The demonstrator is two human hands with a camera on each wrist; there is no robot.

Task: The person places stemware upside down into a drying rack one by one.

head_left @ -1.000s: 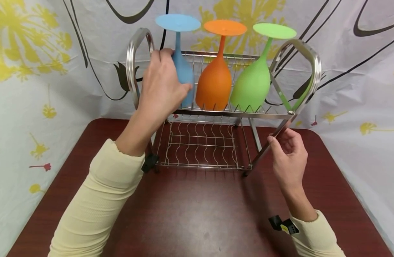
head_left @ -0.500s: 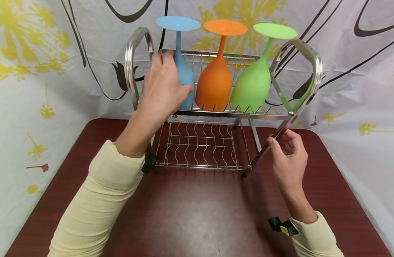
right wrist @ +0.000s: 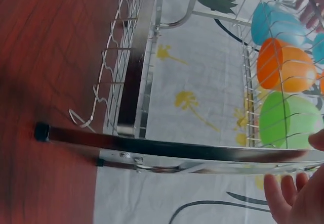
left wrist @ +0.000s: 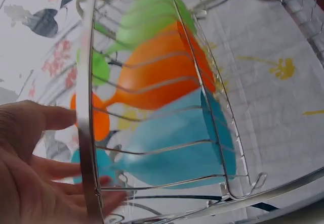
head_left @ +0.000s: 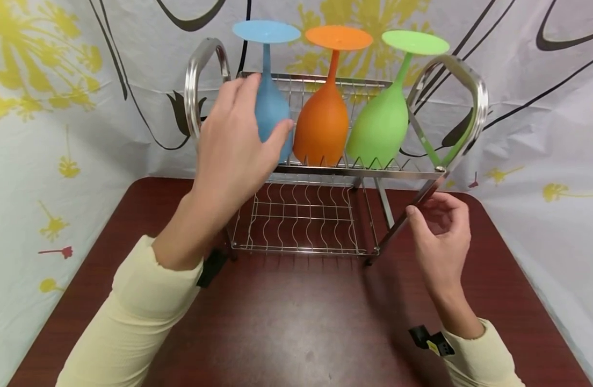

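Three stemmed goblets stand upside down in the top tier of a metal dish rack (head_left: 354,172): a blue goblet (head_left: 277,110), an orange goblet (head_left: 323,123) and a green goblet (head_left: 381,126). My left hand (head_left: 238,140) is in front of the blue one's left side, thumb and fingers spread apart; in the left wrist view its fingers (left wrist: 55,171) lie loosely by the rack's front rail. On the right, my right hand (head_left: 441,242) is beside the rack's right leg. The thumb tip meets the leg in the head view, while the fingers are loose around it.
The rack's lower wire tier (head_left: 303,215) holds nothing visible. Its curved metal handles (head_left: 195,91) rise at both ends. Beneath is a dark red-brown table (head_left: 287,322), and a white patterned cloth (head_left: 533,123) hangs behind and at the sides.
My left hand has drawn slightly left and toward me, its fingers loosening from the blue goblet. The right hand has eased a little to the right off the leg. The goblets stay in place.
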